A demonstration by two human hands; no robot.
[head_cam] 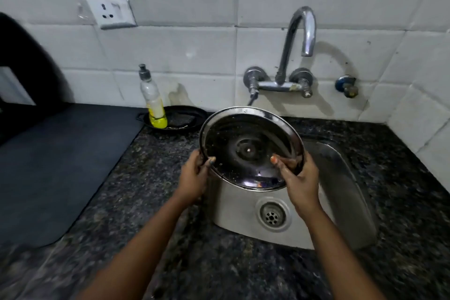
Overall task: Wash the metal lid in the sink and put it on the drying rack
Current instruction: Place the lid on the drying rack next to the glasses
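Both bare forearms are reaching forward and slightly inward. The left hand (194, 175) is curling at the lower-left rim of the metal lid (246, 146), thumb over the edge. The right hand (298, 178) is gripping its lower-right rim, fingers apparently behind.

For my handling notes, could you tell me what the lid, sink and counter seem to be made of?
Lid: polished metal, likely stainless steel; it mirrors the fingers. Sink: brushed steel, dull sheen. Counter: dark speckled stone, probably granite, slightly glossy.
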